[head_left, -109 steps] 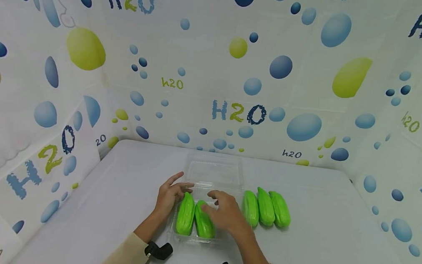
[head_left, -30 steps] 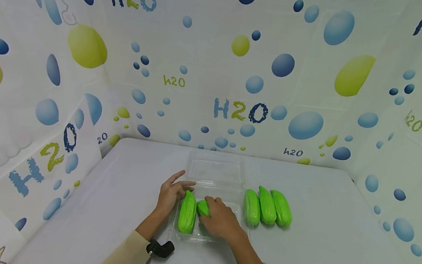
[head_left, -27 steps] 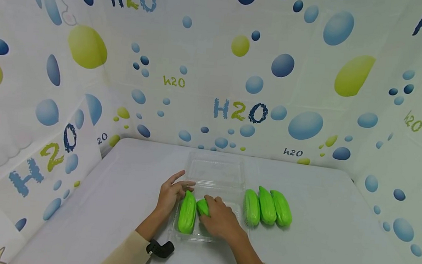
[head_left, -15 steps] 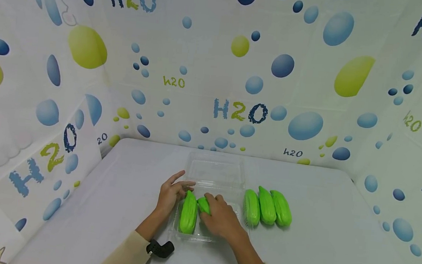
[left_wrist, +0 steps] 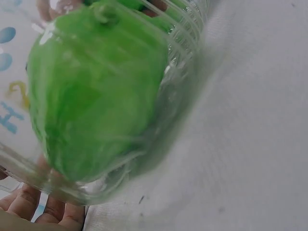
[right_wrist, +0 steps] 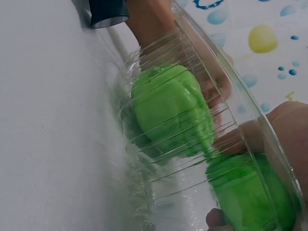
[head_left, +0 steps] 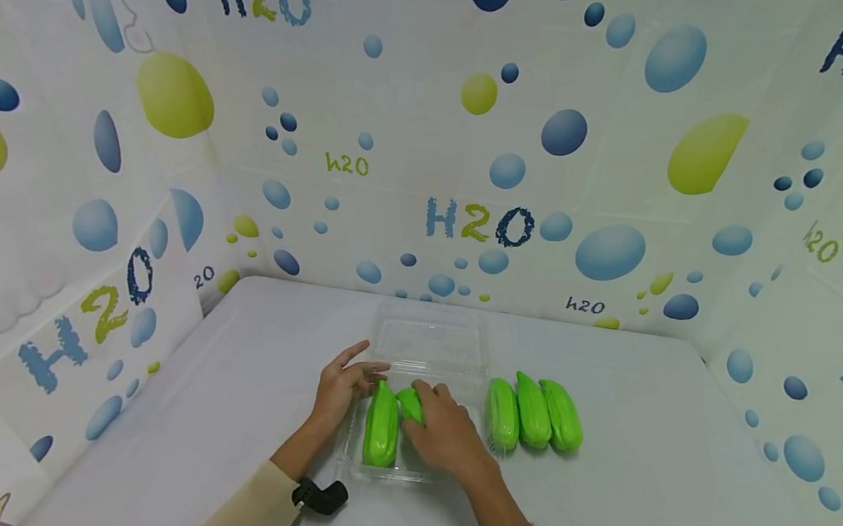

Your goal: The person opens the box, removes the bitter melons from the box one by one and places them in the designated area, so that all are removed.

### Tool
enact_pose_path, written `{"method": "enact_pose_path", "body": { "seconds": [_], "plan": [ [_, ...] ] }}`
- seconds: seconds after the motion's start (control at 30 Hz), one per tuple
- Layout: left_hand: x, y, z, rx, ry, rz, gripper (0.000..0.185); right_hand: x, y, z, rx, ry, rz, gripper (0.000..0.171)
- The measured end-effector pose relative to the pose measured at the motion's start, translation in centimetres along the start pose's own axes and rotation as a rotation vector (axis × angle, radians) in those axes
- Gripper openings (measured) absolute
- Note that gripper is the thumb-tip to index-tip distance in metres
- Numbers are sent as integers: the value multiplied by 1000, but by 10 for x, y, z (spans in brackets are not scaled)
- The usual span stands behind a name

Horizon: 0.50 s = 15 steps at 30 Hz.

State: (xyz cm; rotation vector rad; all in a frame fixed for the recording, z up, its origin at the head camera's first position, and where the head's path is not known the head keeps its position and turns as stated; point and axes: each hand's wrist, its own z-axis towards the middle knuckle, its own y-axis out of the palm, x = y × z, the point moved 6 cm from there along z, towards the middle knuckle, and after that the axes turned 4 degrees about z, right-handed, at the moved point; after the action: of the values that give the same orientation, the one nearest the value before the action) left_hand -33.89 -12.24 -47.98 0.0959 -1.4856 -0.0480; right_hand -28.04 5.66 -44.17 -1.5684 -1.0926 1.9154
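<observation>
A clear plastic clamshell tray [head_left: 411, 473] lies open on the table with its lid [head_left: 429, 343] folded back. Two green gourds lie in it. The left gourd [head_left: 381, 425] lies lengthwise and free, and shows close up through the ribbed wall [left_wrist: 96, 86]. My right hand [head_left: 428, 401] covers and grips the second gourd [head_left: 409, 402], whose body is mostly hidden under the palm; the right wrist view shows it low at the right [right_wrist: 250, 192]. My left hand [head_left: 355, 370] rests with straight fingers against the tray's left rim.
Three more green gourds [head_left: 532, 410] lie side by side on the white table [head_left: 635, 482], just right of the tray. Patterned curtain walls [head_left: 474, 176] close in the table at the back and on both sides.
The right hand has come down onto the second gourd and nudged it a little toward the far end. The left gourd has shifted slightly rightward. The left hand stayed put.
</observation>
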Motion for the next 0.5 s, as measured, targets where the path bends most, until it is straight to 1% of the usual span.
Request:
{"method": "enact_pose_path", "body": {
  "seconds": [0.3, 0.5],
  "plan": [
    [0, -1, 0, 8, 5, 8, 69, -1, -4, 0, 21, 7, 23, 57],
    [2, -1, 0, 12, 15, 36, 69, -3, -9, 0, 43, 6, 30, 57]
  ]
}}
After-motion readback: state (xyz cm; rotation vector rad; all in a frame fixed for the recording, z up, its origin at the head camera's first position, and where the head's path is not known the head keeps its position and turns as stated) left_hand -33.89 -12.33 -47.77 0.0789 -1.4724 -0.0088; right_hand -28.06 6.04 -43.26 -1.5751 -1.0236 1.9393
